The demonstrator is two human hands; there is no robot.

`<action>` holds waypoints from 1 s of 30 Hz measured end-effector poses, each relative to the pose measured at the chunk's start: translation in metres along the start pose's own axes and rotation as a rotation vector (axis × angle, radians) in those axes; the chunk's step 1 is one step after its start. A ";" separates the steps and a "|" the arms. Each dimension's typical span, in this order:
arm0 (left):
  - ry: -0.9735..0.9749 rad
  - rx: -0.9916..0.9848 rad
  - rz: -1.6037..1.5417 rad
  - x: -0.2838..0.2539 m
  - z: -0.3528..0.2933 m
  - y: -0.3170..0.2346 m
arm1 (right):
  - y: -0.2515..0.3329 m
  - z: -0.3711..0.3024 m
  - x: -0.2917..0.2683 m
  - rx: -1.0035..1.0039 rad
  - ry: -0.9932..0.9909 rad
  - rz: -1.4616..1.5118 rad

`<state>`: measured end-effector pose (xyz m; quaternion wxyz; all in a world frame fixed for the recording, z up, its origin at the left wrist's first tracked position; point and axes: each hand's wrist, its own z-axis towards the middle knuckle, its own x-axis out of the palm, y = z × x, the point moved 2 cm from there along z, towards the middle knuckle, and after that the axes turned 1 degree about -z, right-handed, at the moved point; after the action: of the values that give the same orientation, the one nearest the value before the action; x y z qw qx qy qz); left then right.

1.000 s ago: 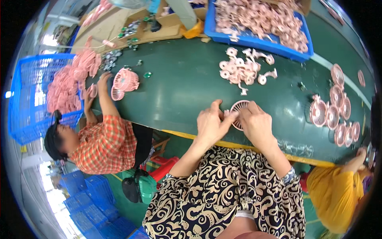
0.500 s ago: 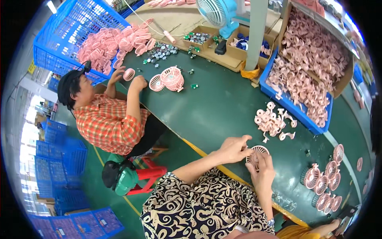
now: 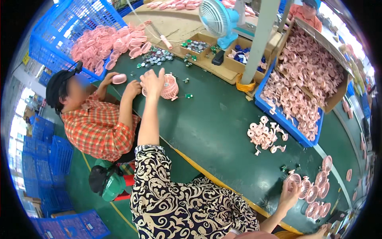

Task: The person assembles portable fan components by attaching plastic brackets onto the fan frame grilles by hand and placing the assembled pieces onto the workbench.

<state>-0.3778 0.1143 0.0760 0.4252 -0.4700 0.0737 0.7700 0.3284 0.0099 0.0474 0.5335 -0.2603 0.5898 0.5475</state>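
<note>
My left hand (image 3: 152, 83) is stretched far across the green table, fingers apart, over round pink slatted fan housings (image 3: 171, 87). The hand partly covers them, and nothing shows held in it. On the right, my right hand (image 3: 289, 195) grips a pink slatted fan housing (image 3: 294, 179) by its near side, fingers bent over the rim. That piece is beside a group of similar pink fan housings (image 3: 312, 194). Small green circuit boards (image 3: 283, 168) lie just beyond it.
A co-worker in a checked shirt (image 3: 99, 129) holds a pink oval part (image 3: 119, 79) at the left. Loose pink brackets (image 3: 262, 133) are heaped mid-table. A blue tray (image 3: 286, 121) of pink parts, a grey post (image 3: 258, 44) and a blue fan (image 3: 219, 20) stand beyond.
My hands have parted from around one fan housing. The left has reached far left to the stacked housings; the right has carried a housing rightward to the group.
</note>
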 end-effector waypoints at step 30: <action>0.860 0.289 -0.758 -0.046 -0.212 -0.155 | 0.102 0.047 0.110 -0.582 -0.023 0.347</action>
<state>-0.1163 0.0757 0.0404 0.6623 -0.6708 0.1706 0.2868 0.2212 0.1105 -0.0077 0.3425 -0.2911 0.4382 0.7784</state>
